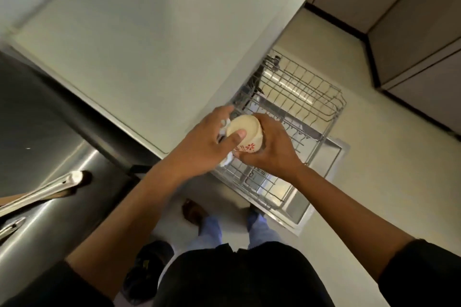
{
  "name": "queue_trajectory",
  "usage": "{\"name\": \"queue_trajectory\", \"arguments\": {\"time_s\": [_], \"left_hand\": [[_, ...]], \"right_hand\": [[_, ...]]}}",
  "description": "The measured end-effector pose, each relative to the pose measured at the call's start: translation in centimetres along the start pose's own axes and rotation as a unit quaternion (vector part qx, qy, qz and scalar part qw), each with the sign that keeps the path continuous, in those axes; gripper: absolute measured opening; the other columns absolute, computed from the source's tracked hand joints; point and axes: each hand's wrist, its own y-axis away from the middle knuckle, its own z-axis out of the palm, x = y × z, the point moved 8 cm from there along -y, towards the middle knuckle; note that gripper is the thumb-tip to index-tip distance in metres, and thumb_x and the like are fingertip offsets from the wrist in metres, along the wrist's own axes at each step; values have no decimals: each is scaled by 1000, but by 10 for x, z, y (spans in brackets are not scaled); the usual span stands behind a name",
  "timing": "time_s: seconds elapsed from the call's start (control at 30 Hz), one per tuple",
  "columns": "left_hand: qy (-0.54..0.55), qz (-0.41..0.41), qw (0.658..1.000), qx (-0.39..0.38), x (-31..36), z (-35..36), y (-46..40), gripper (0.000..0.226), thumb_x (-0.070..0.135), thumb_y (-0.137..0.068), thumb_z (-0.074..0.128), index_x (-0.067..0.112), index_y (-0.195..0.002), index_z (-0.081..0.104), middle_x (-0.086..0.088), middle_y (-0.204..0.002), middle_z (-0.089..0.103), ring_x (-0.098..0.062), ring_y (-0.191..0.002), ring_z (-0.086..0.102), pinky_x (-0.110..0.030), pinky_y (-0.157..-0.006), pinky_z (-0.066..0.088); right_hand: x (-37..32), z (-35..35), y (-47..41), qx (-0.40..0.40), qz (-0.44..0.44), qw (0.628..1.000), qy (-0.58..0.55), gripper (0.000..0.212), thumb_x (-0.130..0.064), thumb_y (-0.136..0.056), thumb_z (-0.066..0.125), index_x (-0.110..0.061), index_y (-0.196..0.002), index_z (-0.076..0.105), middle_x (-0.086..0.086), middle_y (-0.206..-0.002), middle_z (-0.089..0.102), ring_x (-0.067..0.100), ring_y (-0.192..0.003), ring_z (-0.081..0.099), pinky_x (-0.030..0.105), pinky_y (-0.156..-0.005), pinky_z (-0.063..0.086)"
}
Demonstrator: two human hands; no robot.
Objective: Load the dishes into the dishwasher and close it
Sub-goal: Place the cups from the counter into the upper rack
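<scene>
**A:** What are the hands doing?

**B:** Both are on a cream cup (pixel 245 136) with red flower marks, turned bottom-up. The right hand (pixel 268 147) wraps its fingers round the cup's side from the right. The left hand (pixel 202 142) comes in from the left, thumb pressed on the upturned base, fingers curled behind; something white (pixel 225 161) shows under its palm, but I cannot tell what it is.

**A:** And where is the cup?

**B:** Over the near-left corner of the pulled-out wire rack (pixel 299 112) of the dishwasher. Whether it touches the wires is hidden by the hands.

**A:** What crowds them?

**B:** Just left of the left hand runs the edge of the pale countertop (pixel 139 57); that wrist lies right along its corner. Further left of that arm, a steel sink (pixel 50 132) with a tap (pixel 45 190). Under both hands, the rack's upright tines (pixel 299 137), and a darker strip along the rack's countertop side that I cannot make out.

**A:** Room to move?

**B:** Beyond and to the right of the right hand the rack's wire grid shows nothing on it as far as its raised rim. Below the rack lies the open dishwasher door (pixel 321 187), its lip jutting toward the person's feet (pixel 194 212). Past the rack to the right, floor (pixel 386 169), then cabinet fronts (pixel 411 32) well apart from the hands.
</scene>
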Motion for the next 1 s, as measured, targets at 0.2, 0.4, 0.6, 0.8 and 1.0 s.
{"name": "queue_trajectory", "arguments": {"time_s": [0.2, 0.4, 0.6, 0.8, 1.0], "left_hand": [[-131, -78, 984, -96, -75, 93, -20, 55, 39, -97, 64, 23, -147, 47, -4, -145, 56, -23, -132, 53, -37, -108, 44], [-292, -126, 932, -174, -120, 140, -38, 59, 47, -88, 73, 17, -134, 54, -8, -139, 56, -32, -128, 49, -39, -108, 41], [-345, -146, 904, -204, -145, 149, -60, 80, 57, -83, 73, 17, -146, 42, -9, -149, 50, -33, -138, 44, -47, -118, 31], [-372, -116, 906, -167, -166, 157, -72, 95, 68, -80, 70, 23, -154, 31, -5, -151, 42, -28, -140, 39, -43, -115, 32], [-366, -112, 918, -106, -176, 160, -71, 86, 66, -85, 66, 25, -153, 33, -5, -151, 35, -30, -138, 39, -42, -113, 34]], "right_hand": [[107, 40, 22, -80, 106, 991, -28, 90, -16, -62, 96, -10, -139, 51, 10, -136, 55, 28, -125, 52, 33, -96, 43], [153, 103, 30, -171, 104, 980, -3, 86, -27, -62, 91, -17, -138, 51, 10, -129, 64, 34, -114, 63, 43, -90, 53], [174, 142, 27, -208, 65, 975, 53, 93, -33, -67, 87, -16, -147, 42, 8, -139, 52, 34, -121, 57, 49, -94, 54], [185, 166, 26, -195, -16, 974, 112, 87, -33, -73, 82, -10, -148, 47, 15, -144, 49, 37, -127, 52, 54, -98, 52], [192, 172, 31, -163, -43, 980, 106, 87, -35, -74, 82, -8, -149, 46, 16, -142, 51, 37, -127, 52, 52, -97, 54]]}}
